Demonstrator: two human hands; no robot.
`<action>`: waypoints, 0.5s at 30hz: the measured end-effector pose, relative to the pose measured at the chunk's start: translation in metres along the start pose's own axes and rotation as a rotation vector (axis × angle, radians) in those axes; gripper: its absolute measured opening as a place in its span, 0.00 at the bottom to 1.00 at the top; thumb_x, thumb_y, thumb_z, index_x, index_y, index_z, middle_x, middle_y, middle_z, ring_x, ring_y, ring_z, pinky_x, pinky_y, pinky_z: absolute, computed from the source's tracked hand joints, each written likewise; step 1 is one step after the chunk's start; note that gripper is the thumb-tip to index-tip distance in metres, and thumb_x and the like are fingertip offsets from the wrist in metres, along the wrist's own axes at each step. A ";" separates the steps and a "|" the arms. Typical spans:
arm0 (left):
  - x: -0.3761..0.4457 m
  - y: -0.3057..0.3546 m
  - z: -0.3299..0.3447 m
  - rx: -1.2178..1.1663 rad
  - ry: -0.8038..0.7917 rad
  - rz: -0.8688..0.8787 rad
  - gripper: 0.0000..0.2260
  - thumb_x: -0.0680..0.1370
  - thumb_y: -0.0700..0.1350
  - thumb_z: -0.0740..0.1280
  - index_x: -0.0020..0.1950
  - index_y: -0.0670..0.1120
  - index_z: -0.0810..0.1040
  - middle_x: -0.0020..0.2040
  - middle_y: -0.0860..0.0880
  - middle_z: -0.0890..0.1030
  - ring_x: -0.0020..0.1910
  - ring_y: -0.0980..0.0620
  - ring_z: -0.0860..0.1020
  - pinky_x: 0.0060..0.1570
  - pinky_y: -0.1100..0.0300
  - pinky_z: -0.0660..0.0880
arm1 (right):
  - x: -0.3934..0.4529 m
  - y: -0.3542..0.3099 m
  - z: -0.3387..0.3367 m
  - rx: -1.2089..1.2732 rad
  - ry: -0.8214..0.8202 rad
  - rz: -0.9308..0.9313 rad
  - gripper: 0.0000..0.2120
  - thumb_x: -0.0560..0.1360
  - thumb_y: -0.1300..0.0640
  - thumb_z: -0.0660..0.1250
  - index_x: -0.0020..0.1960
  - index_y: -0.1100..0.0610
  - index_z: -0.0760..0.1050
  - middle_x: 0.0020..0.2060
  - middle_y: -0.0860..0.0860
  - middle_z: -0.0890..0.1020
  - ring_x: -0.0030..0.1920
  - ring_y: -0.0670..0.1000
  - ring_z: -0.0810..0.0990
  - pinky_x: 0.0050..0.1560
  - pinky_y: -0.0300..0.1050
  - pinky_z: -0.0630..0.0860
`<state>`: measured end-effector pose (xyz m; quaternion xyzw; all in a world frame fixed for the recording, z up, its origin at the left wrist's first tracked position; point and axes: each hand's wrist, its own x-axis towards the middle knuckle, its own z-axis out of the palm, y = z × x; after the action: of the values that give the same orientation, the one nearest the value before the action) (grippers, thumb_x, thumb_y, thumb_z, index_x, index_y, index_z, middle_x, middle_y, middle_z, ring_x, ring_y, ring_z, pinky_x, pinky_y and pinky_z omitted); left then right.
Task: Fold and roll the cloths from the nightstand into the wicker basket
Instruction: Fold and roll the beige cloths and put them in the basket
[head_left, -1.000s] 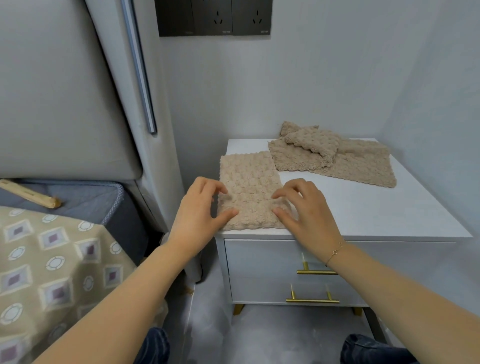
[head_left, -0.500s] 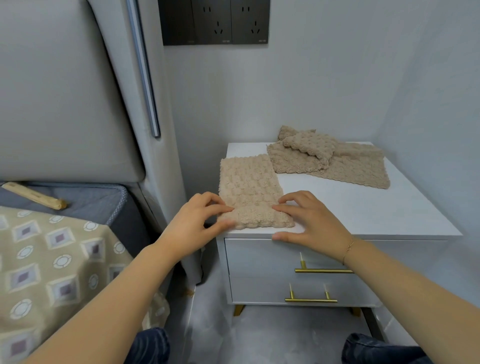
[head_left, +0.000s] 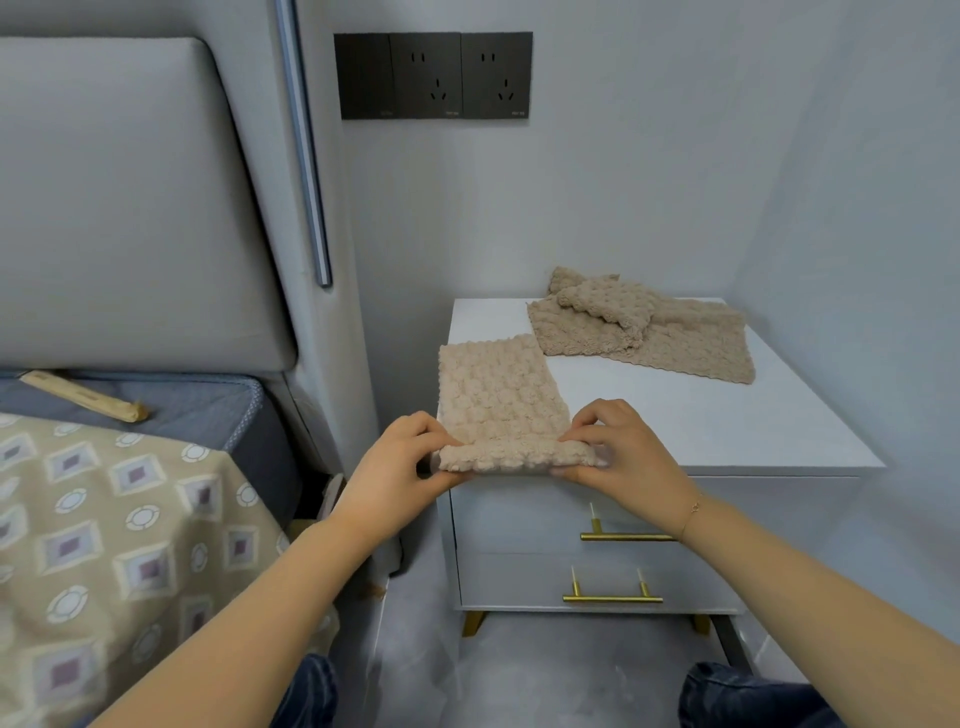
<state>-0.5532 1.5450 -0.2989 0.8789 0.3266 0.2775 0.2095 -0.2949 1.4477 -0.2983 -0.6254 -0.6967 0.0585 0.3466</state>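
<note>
A beige bobbled cloth, folded into a long strip (head_left: 497, 395), lies on the left part of the white nightstand (head_left: 701, 415). Its near end is curled up into the start of a roll at the nightstand's front edge. My left hand (head_left: 402, 462) pinches the left end of that roll and my right hand (head_left: 621, 447) pinches the right end. A loose heap of more beige cloths (head_left: 639, 327) lies at the back of the nightstand. No wicker basket is in view.
The nightstand has two drawers with gold handles (head_left: 613, 597). A bed with a patterned cover (head_left: 104, 545) and a grey headboard (head_left: 130, 208) stands to the left, with a wooden stick (head_left: 83, 397) on it. Walls close in behind and to the right.
My hands went from lying flat on the cloth's near end to pinching it. The near edge has been lifted and curled over into a roll. The view has tilted up.
</note>
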 end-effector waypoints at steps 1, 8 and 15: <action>0.000 0.001 -0.001 -0.049 -0.013 -0.034 0.13 0.71 0.56 0.71 0.50 0.51 0.84 0.46 0.54 0.76 0.48 0.54 0.73 0.50 0.56 0.74 | 0.000 -0.002 -0.001 0.029 -0.006 0.031 0.11 0.67 0.47 0.76 0.46 0.50 0.81 0.44 0.43 0.74 0.49 0.44 0.69 0.52 0.28 0.63; 0.012 0.006 -0.002 -0.246 -0.075 -0.323 0.23 0.71 0.61 0.68 0.40 0.38 0.79 0.39 0.46 0.73 0.35 0.55 0.69 0.41 0.58 0.70 | 0.014 0.000 0.003 0.154 -0.033 0.269 0.20 0.66 0.37 0.69 0.40 0.56 0.80 0.44 0.48 0.76 0.50 0.47 0.70 0.50 0.32 0.66; 0.024 0.004 0.002 -0.380 -0.016 -0.518 0.31 0.72 0.60 0.71 0.33 0.31 0.71 0.37 0.43 0.68 0.36 0.49 0.66 0.38 0.58 0.64 | 0.032 -0.002 0.005 0.160 0.071 0.355 0.30 0.68 0.42 0.74 0.23 0.53 0.57 0.29 0.46 0.65 0.34 0.46 0.65 0.38 0.44 0.60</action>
<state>-0.5345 1.5589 -0.2902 0.7137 0.4803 0.2641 0.4361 -0.2988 1.4780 -0.2876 -0.7107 -0.5558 0.1517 0.4036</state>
